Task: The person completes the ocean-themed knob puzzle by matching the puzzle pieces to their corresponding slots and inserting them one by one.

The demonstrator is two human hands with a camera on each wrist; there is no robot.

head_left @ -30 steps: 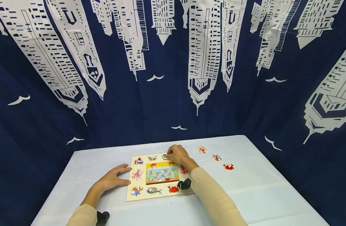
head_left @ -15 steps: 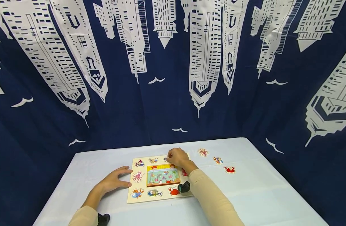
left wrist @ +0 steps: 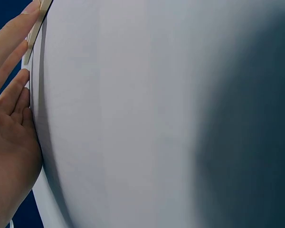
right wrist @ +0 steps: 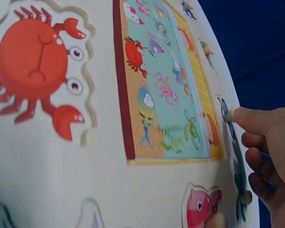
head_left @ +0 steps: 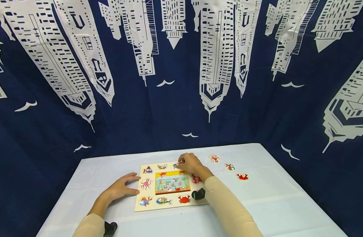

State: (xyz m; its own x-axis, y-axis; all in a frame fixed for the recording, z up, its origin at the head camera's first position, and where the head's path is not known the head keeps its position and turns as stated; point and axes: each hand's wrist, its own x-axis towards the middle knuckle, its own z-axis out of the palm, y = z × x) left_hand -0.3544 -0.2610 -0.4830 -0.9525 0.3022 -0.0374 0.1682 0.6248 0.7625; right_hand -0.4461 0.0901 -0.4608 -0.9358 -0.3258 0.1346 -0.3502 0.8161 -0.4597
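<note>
A wooden knobbed puzzle board with sea animals lies on the table. My left hand rests at its left edge, thumb and fingers spread; the left wrist view shows the fingertips at the board's rim. Over the far edge, my right hand pinches the small knob of a bluish puzzle piece, which lies in its slot. My right thumb is on that knob, with the other fingers curled behind. A pink puzzle piece with a knob sits nearer. The red crab slot has no piece in it.
Loose on the table right of the board lie an octopus piece, a blue and orange fish piece and a crab piece. A raised aquarium picture fills the board's middle. A dark blue printed curtain hangs behind.
The head view has shifted slightly. My right hand stays at the same piece on the board's far edge, and my left hand keeps its place at the left edge.
</note>
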